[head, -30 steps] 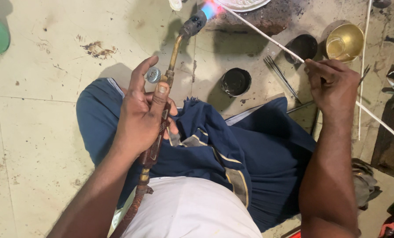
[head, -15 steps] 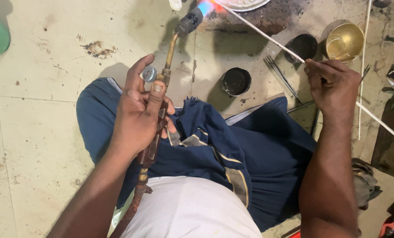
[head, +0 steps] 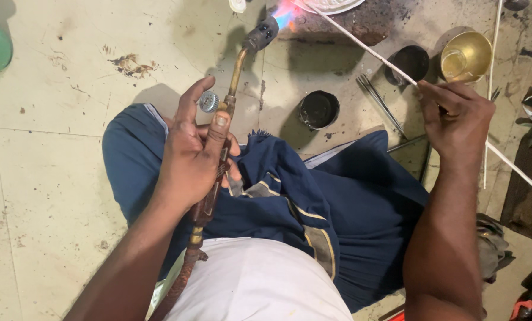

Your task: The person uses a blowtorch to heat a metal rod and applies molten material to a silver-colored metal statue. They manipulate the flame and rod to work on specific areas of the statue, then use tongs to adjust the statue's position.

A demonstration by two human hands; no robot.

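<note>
While the left hand (head: 191, 160) grips the torch (head: 230, 113) with fingers closed around its handle, the flame (head: 285, 12) burns at the far end. The right hand (head: 456, 116) pinches a thin white rod (head: 361, 44). The rod's long axis runs from the near right to the far left, with its tip just beside the flame.

stained tile floor (head: 58, 148) bears black tins (head: 318, 109), brass cup (head: 466, 57).
</note>
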